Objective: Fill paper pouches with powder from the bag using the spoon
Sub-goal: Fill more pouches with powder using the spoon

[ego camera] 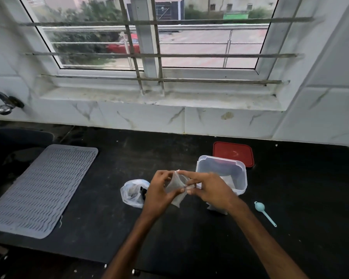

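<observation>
A small translucent paper pouch is held above the black counter between both hands. My left hand pinches its left edge, and my right hand pinches its top right edge, pulling the mouth apart. A clear plastic bag with dark powder inside lies on the counter just left of my left hand. The light blue spoon lies alone on the counter to the right. More white pouches lie partly hidden under my right wrist.
A clear plastic container stands behind my right hand, with its red lid flat on the counter behind it. A grey ribbed mat covers the left counter. A tap juts out at the far left below the window sill.
</observation>
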A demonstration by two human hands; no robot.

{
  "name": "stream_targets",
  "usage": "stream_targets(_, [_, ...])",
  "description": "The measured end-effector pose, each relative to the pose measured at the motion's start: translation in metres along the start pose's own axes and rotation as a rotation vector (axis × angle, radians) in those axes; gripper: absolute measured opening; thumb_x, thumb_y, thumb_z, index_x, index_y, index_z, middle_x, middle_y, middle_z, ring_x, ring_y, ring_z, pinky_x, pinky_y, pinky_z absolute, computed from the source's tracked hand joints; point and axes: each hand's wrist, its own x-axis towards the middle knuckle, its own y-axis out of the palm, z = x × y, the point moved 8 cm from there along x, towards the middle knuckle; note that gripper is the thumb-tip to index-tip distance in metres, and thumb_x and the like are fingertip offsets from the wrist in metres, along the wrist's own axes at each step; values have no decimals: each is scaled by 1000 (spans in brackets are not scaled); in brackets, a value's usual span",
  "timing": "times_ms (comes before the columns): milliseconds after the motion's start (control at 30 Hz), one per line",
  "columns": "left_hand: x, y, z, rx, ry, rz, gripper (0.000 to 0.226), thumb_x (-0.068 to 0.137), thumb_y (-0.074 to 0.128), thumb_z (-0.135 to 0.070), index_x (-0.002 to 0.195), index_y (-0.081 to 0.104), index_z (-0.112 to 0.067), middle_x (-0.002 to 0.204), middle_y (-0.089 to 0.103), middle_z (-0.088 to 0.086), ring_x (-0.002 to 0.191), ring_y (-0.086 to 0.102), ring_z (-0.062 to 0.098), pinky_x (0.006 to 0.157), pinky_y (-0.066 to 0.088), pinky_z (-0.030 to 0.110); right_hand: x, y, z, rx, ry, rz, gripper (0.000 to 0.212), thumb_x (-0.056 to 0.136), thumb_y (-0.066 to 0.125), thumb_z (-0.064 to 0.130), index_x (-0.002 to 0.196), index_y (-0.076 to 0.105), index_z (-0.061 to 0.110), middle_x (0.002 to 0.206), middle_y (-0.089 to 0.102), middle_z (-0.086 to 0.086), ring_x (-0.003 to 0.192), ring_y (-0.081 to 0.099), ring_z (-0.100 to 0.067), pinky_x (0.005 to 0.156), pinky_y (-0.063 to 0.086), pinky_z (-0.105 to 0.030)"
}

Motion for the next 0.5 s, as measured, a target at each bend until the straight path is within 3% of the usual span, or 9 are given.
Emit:
stream_targets(67, [5, -1, 3, 17, -25, 27, 30, 74, 84, -31, 96, 64, -26, 97, 66, -10, 88, 65, 3, 78, 57, 37, 0, 2, 9, -82, -11, -18, 57, 88, 72, 26, 135, 50, 50, 112, 72, 14, 99, 65, -1, 98, 46, -22])
stream_targets(167, [2, 1, 5, -4, -51, 16, 25, 80, 79, -36, 90, 59, -24, 84, 70, -14, 78, 67, 2, 70, 57, 34, -1, 3, 17, -92, 2, -50, 43, 90, 70, 30, 130, 59, 44, 116, 71, 15, 94, 63, 1, 94, 47, -19])
stream_targets(233, [-5, 6, 4, -35, -36, 14, 27, 82, 76, -37, 90, 54, -24, 86, 69, -15, 80, 68, 2, 70, 57, 35, -4, 6, 21, -76, -1, -56, 29, 91, 69, 32, 119, 68, 38, 113, 70, 16, 84, 60, 4, 86, 47, -16])
stream_targets(300, [-10, 13, 7, -82, -22, 46, 30, 78, 76, -35, 90, 51, -23, 90, 69, -12, 88, 68, 4, 74, 58, 41, -7, 12, 24, -93, -14, -21, 21, 90, 69, 34, 110, 73, 34, 113, 69, 17, 88, 61, 2, 88, 48, -18])
stream_targets(400, [-9, 16, 9, -129, 5, 90, 39, 79, 79, -25, 104, 50, -24, 109, 68, -12, 102, 67, 8, 82, 58, 44, -12, 22, 29, -159, -46, 92, 22, 89, 70, 34, 111, 71, 32, 127, 64, 16, 103, 63, -4, 97, 49, -25])
stream_targets(500, [-9, 17, 1, -129, 71, 146, 71, 75, 82, -32, 132, 40, -30, 125, 59, -12, 112, 63, 9, 92, 55, 35, -17, 25, 34, -201, -72, 157, 21, 88, 71, 37, 109, 69, 35, 138, 56, 18, 96, 62, 0, 95, 52, -27])
